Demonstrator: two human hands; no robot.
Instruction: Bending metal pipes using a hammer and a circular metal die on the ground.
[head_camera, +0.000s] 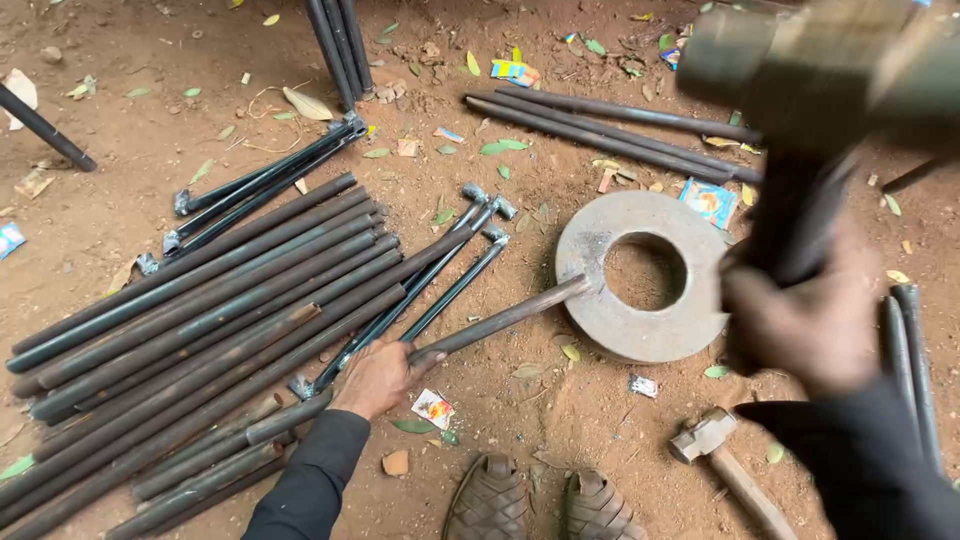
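Note:
My left hand (375, 378) grips a dark metal pipe (500, 320) low over the dirt; the pipe's far end rests on the near-left edge of a thick round steel ring (600, 312) lying flat on the ground. My right hand (800, 315) is closed around the dark handle of a heavy hammer (800, 60), raised high and blurred above the ring's right side. Both sleeves are dark.
A big stack of long dark pipes (190, 330) lies at the left, with thinner rods (440, 270) beside it. More pipes (610, 130) lie at the back and pipes (905, 350) at the right. A second hammer (715, 450) rests near my sandalled feet (540, 505). Leaves and wrappers litter the dirt.

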